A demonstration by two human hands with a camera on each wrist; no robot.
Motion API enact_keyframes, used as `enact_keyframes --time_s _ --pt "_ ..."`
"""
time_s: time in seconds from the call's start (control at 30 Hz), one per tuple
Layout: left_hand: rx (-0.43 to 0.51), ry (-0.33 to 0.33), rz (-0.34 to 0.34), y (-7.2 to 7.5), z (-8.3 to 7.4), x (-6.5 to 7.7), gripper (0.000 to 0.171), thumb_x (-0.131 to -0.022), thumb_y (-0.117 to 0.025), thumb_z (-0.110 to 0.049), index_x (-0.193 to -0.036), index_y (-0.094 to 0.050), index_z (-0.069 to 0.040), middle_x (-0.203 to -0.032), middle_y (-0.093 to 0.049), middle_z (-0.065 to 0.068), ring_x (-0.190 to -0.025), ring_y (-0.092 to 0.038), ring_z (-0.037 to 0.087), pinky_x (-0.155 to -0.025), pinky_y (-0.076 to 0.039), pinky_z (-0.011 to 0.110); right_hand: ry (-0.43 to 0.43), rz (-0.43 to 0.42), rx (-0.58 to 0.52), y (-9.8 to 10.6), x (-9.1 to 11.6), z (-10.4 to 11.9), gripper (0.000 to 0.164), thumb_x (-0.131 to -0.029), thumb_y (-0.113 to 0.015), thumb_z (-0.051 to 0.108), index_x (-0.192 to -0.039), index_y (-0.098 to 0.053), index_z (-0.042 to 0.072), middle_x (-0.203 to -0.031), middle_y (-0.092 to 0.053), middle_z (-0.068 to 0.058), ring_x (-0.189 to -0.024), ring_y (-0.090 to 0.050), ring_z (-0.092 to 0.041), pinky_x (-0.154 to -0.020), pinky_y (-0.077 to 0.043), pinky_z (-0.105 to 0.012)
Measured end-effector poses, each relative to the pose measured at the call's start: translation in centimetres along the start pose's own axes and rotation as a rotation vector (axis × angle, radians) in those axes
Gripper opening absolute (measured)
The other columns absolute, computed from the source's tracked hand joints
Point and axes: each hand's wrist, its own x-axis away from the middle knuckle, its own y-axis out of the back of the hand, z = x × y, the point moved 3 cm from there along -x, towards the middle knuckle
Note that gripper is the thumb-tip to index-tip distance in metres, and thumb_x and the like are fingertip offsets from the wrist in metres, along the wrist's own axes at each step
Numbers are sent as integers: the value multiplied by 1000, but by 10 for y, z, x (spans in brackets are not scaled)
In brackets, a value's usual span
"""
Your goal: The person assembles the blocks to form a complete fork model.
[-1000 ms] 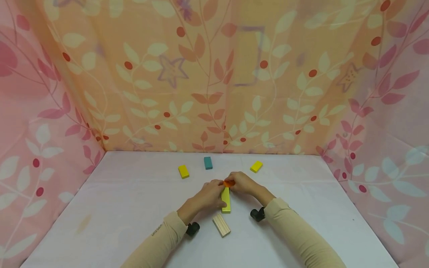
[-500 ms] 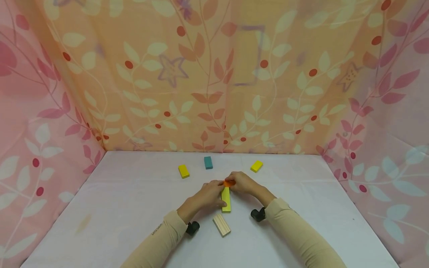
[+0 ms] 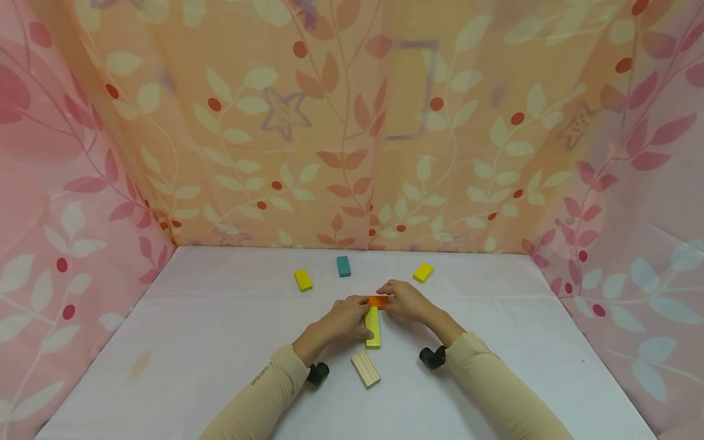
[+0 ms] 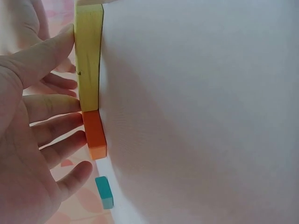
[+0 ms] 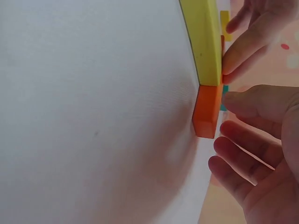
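A long yellow-green block (image 3: 373, 328) lies lengthwise on the table, with an orange block (image 3: 378, 301) set crosswise against its far end, forming a T. My left hand (image 3: 346, 321) is on the left of both: in the left wrist view its thumb and index fingertip touch the yellow-green block (image 4: 88, 58), and other straight fingers reach the orange block (image 4: 95, 135). On the right side, my right hand (image 3: 409, 300) has loosely spread fingers. Its thumb tip is right at the orange block (image 5: 208, 109) in the right wrist view, with the other fingertips apart from it.
Near me lies a plain wooden block (image 3: 365, 369). Farther back are a yellow block (image 3: 303, 280) on the left, a teal block (image 3: 343, 266), and another yellow block (image 3: 423, 272) on the right. Patterned cloth (image 3: 352, 122) encloses the white table (image 3: 220, 330).
My right hand has loosened its pinch on the orange block and drawn slightly to the right, so more of the block shows. My left hand and the yellow-green block stay in place.
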Motion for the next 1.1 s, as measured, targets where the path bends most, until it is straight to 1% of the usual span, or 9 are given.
enact_keyframes --time_s 0.17,0.33,0.53,0.67,0.8,1.1 --pt "2 -3 -5 0 1 1 70 -81 -76 -44 -138 -55 -10 -149 -47 6 -139 -40 25 -113 -33 49 25 1 -38 5 12 4 33 -88 -69 7 -120 -67 1 -116 -67 -11 -109 -62 -27 -99 -51 -46" --pt "0 -15 -5 1 1 2 67 -82 -75 -43 -137 -55 -10 -150 -46 5 -140 -39 25 -113 -33 49 53 -6 -42 8 29 9 34 -90 -66 9 -123 -66 3 -119 -65 -11 -113 -60 -29 -99 -51 -47" --pt "-15 -20 2 1 2 0 68 -83 -75 -44 -138 -55 -10 -151 -46 5 -140 -40 24 -114 -33 48 110 -11 -70 9 49 20 35 -90 -67 11 -124 -65 5 -119 -65 -11 -113 -60 -32 -96 -52 -49" --pt "-22 -22 2 1 2 -2 69 -82 -75 -45 -138 -55 -10 -151 -46 6 -140 -40 25 -114 -33 48 138 -13 -65 9 60 27 39 -90 -69 15 -128 -64 7 -123 -65 -8 -115 -60 -30 -97 -51 -49" --pt "-25 -24 0 1 2 -2 69 -81 -75 -46 -137 -56 -10 -150 -46 6 -139 -41 25 -113 -34 48 167 -13 -55 8 70 33 43 -89 -71 18 -129 -62 6 -126 -64 -8 -117 -59 -28 -97 -51 -47" --pt "-38 -29 -2 0 2 -2 67 -81 -76 -46 -135 -58 -10 -148 -49 6 -137 -43 26 -112 -36 50 216 41 -34 -1 84 49 45 -88 -72 25 -128 -63 7 -127 -64 -5 -120 -58 -25 -100 -50 -46"
